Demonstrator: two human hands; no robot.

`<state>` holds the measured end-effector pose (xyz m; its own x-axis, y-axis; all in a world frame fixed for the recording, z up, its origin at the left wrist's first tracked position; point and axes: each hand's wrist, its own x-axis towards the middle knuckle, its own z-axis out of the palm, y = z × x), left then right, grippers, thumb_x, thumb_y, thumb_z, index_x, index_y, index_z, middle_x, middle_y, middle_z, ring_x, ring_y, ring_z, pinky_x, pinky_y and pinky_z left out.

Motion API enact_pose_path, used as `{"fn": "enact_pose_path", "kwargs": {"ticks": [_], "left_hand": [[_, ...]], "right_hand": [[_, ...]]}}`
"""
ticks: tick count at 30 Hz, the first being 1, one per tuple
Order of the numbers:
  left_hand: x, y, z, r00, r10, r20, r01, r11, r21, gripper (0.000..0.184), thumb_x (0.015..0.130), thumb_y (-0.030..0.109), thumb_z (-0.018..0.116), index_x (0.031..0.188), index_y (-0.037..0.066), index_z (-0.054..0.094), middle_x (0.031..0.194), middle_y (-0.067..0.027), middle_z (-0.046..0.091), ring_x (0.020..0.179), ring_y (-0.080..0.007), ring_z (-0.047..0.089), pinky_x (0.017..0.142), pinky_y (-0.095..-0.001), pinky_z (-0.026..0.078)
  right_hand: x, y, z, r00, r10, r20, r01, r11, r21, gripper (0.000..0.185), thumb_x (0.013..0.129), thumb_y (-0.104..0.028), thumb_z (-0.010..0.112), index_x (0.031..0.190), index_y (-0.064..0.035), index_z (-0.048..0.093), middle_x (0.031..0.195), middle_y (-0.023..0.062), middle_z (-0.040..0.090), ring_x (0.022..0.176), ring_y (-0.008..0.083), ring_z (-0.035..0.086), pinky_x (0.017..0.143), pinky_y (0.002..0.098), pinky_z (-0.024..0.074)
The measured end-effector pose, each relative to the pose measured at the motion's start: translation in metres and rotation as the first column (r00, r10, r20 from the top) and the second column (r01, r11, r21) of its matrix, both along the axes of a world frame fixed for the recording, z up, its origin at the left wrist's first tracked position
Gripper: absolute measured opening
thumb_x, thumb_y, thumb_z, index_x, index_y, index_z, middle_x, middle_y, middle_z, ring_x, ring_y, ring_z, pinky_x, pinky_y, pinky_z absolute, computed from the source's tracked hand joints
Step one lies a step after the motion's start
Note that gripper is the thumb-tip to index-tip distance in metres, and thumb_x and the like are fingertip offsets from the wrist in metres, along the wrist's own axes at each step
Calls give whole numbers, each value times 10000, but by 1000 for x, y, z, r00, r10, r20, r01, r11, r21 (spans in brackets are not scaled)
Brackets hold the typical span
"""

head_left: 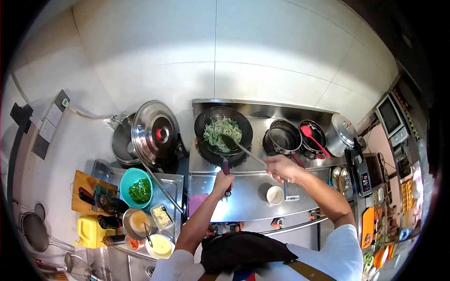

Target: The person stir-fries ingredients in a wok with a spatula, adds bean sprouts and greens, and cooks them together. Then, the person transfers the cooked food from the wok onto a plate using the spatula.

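My left hand point(222, 182) is wrapped round the handle of a dark wok point(201, 128), which sits on the left burner of a steel stove. In the wok lie pale noodle-like strands mixed with green leaves point(221, 129). My right hand point(283, 167) grips the long metal shaft of a ladle point(252, 156), whose dark head rests among the strands. Below my right hand, a white cup point(275, 195) stands on the steel front ledge beside a small scale-like device point(292, 197). The underside of the ladle's head is hidden.
Right of the wok stand a black pot point(284, 134), a pan with a red spatula point(307, 131) and a pressure cooker point(341, 134). At left are a large lid point(152, 133), a teal bowl of chopped greens point(123, 183), bowls of ingredients and a yellow jug point(91, 231).
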<state>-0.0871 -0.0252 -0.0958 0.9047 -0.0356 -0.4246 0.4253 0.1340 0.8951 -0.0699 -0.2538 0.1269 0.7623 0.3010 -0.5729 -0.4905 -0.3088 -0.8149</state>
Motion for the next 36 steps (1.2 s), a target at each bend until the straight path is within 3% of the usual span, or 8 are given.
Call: {"fn": "enact_pose_path", "kwargs": {"ticks": [6,11,14,19,22,26,28,36], "left_hand": [[1,-48,-35,978,170,-118,-131,950,283,240,842,178,607,991,-3,555,665,-129,642,551,-256,663,528,-392,527],[16,-76,-91,968,235,-88,-170,873,457,384,826,267,660,1093,2,579,799,-175,698,677,-328,708,671,-427,552],[2,-38,-54,979,199,-32,-189,960,205,189,810,126,636,917,25,519,608,-72,571,456,-195,587,396,-348,433],[2,57,-39,994,-20,-109,20,1000,0,134,833,148,655,844,76,543,541,-13,501,401,-129,459,362,-312,351],[19,92,-51,979,-173,-108,179,983,42,190,826,50,690,857,80,505,562,-27,504,406,-141,494,350,-320,369],[23,101,-42,974,-190,-125,209,964,164,196,830,31,685,879,76,500,573,-28,507,402,-144,493,351,-324,372],[25,98,-59,978,-183,-105,201,958,203,195,831,24,676,898,72,499,582,-29,510,402,-145,493,350,-324,371],[7,55,-94,998,41,46,-53,950,307,206,794,60,628,983,16,560,579,-75,556,383,-181,525,361,-350,401]], "right_hand": [[56,14,-60,815,-332,-474,504,810,300,188,943,-95,482,761,-51,463,598,9,461,433,112,393,367,249,333],[110,74,-122,799,-496,-339,601,655,459,148,913,-18,462,779,-68,424,610,13,434,455,96,379,389,242,316],[147,97,-135,899,-355,-257,437,763,476,124,926,-26,471,813,-73,447,615,10,440,464,95,393,381,243,325],[141,90,-130,1000,0,21,-6,959,283,53,935,-52,516,984,-40,532,590,0,451,436,98,420,364,263,349],[138,49,-112,949,313,39,-315,948,43,545,909,-54,538,1447,-52,458,574,-9,467,402,95,411,354,260,349],[160,-6,-51,676,737,-11,-630,570,-527,613,865,-84,576,1469,-158,500,593,25,529,392,121,451,372,294,362],[167,-12,-33,505,854,127,-518,418,-746,562,846,-108,593,1407,-128,564,592,81,570,406,174,500,417,352,416],[191,25,62,475,837,-271,-608,89,-789,220,809,-28,592,1014,-21,670,585,52,533,484,161,489,419,333,400]]}}
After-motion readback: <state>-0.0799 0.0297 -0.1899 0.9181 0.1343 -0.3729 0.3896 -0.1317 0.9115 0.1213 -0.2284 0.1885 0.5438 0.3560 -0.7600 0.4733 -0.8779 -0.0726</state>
